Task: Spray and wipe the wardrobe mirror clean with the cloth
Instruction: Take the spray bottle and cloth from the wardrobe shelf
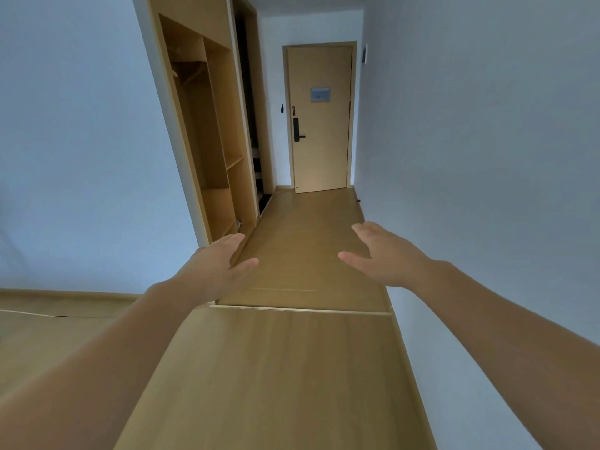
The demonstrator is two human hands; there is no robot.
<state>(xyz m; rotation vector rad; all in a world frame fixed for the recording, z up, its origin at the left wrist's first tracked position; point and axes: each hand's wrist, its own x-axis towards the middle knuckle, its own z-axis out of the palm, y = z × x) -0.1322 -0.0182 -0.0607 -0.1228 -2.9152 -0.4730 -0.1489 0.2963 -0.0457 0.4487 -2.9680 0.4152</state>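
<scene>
Hallway (308, 228); open-fronted wardrobe (207, 125) at left; left hand (217, 264), right hand (386, 258) outstretched, spread wide.

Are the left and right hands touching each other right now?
Apart. The head view shows the left hand and the right hand both open, with a wide strip of wooden floor visible between them.

Two hands (214, 267) (386, 254); one wardrobe (224, 102); one door (319, 151).

wardrobe (207, 131) on the left, door (319, 118) straight ahead at corridor's end, wall (487, 125) right
</scene>
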